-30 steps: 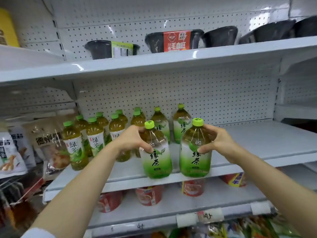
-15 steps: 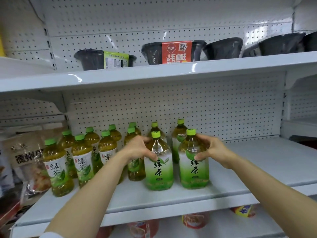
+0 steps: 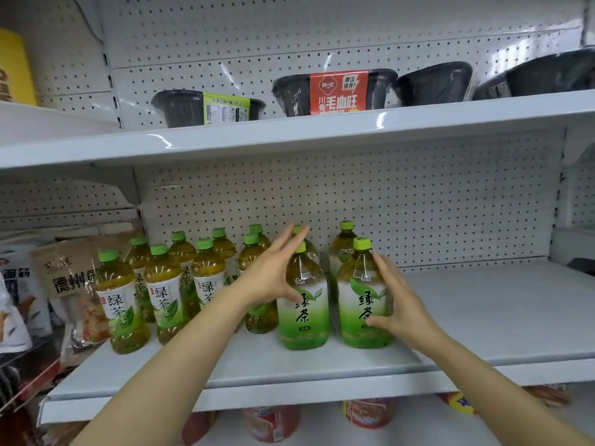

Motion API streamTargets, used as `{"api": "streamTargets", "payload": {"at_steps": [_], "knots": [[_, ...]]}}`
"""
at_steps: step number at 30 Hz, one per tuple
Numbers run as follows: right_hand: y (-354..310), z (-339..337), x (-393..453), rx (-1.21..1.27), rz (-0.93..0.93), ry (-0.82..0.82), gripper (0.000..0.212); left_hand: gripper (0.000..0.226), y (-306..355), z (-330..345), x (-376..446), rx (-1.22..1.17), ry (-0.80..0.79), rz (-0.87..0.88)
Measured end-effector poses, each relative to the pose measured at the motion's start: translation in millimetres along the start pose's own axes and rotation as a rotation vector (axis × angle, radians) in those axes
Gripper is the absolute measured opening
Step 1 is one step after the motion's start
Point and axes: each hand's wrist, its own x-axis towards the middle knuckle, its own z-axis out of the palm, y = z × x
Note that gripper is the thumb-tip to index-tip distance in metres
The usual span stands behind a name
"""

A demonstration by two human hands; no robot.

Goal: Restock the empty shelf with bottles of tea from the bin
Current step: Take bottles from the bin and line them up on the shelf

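fingers straight, bottles labelled 绿茶

Both hands let go of the two large tea bottles. The left hand opened, its fingers straightening beside the left bottle, and the right hand opened flat against the right bottle. Both bottles had been pushed back from the front edge of the shelf toward its rear.

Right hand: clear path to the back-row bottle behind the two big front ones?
Probably not straight in. The back bottle stands right behind the front right bottle, which the right hand flanks. It would need to go over the caps.
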Motion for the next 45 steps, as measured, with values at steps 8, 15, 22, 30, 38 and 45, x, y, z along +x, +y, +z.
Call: {"api": "streamTargets", "payload": {"at_steps": [8, 15, 22, 30, 38, 45], "knots": [[10.2, 10.1, 12.3, 0.004, -0.021, 0.072, 0.125, 0.128, -9.5, 11.3, 14.3, 0.071, 0.064, -0.029], [17.3, 15.3, 28.3, -0.002, -0.01, 0.092, 0.124, 0.125, -13.8, 22.0, 25.0, 0.119, 0.108, -0.06], [23.9, 16.9, 39.9, -0.014, -0.017, 0.082, 0.124, 0.124, -19.7, 22.5, 30.7, 0.107, 0.091, -0.055], [28.1, 16.8, 41.2, -0.011, -0.042, 0.094, 0.123, 0.123, -23.4, 25.2, 32.4, 0.088, 0.093, -0.031], [29.9, 16.1, 42.0, -0.048, -0.051, 0.054, 0.123, 0.123, -23.6, 27.8, 32.3, 0.071, 0.098, -0.042], [31.6, 15.8, 43.4, -0.068, -0.059, 0.051, 0.122, 0.126, -23.7, 27.7, 33.9, 0.065, 0.099, -0.047]]}}
